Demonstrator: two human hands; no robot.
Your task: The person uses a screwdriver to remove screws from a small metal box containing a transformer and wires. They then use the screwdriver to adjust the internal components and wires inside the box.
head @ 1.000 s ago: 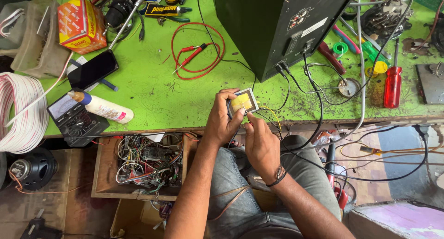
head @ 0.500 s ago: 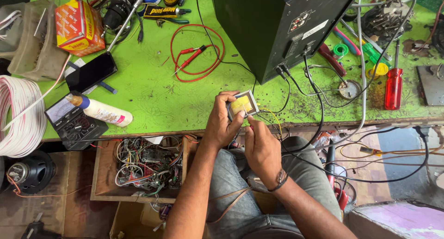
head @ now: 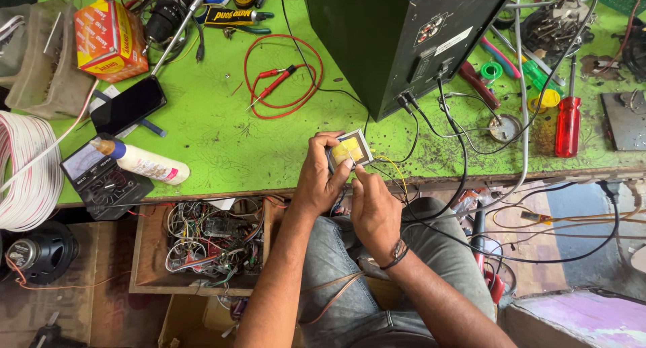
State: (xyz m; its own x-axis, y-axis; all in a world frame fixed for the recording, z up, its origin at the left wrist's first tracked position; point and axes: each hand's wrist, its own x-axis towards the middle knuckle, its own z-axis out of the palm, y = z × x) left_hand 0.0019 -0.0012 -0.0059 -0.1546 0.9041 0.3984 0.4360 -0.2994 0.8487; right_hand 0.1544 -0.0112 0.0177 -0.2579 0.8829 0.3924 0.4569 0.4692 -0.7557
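While the left hand [head: 321, 180] clamps a small yellow-taped transformer [head: 350, 150] over the near edge of the green table [head: 222, 139], tilted up for viewing, the right hand [head: 374, 210] pinches its lower edge w/ fingertips; black speaker box [head: 397, 31] sits just beyond; thin wires trail right.

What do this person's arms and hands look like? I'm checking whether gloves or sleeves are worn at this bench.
Both forearms are bare, with no sleeves in view, and neither the left hand nor the right hand wears a glove. The right wrist carries a dark band. No rings or watch are visible.
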